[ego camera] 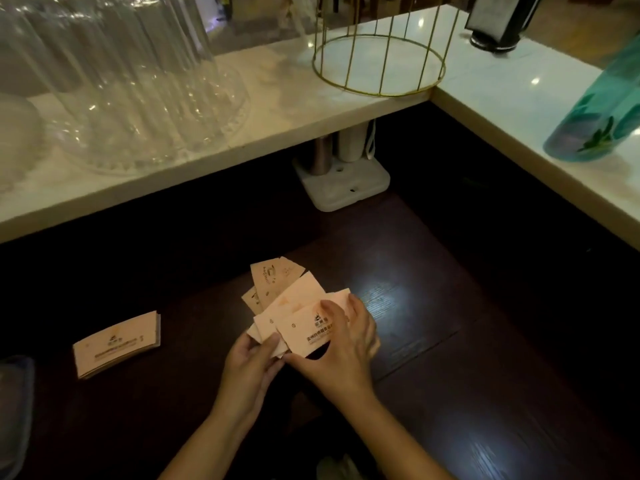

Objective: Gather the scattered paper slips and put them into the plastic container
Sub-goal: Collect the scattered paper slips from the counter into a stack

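Several pale pink printed paper slips [294, 306] lie fanned out on the dark wooden desk [433, 358] in the middle of the head view. My left hand [251, 363] pinches the near left corner of the fan. My right hand [341, 344] grips the slips from the right, fingers over the top slip. A second, squared-up stack of slips [116, 344] rests on the desk to the left, apart from both hands. At the far left edge a clear plastic container [14, 410] shows only partly.
A raised white counter [277, 112] wraps around the back and right. On it stand a large clear ribbed dome [121, 81], a gold wire basket [379, 64], a teal bottle [595, 109] and a black holder [498, 22]. A white stand [343, 181] sits under the counter.
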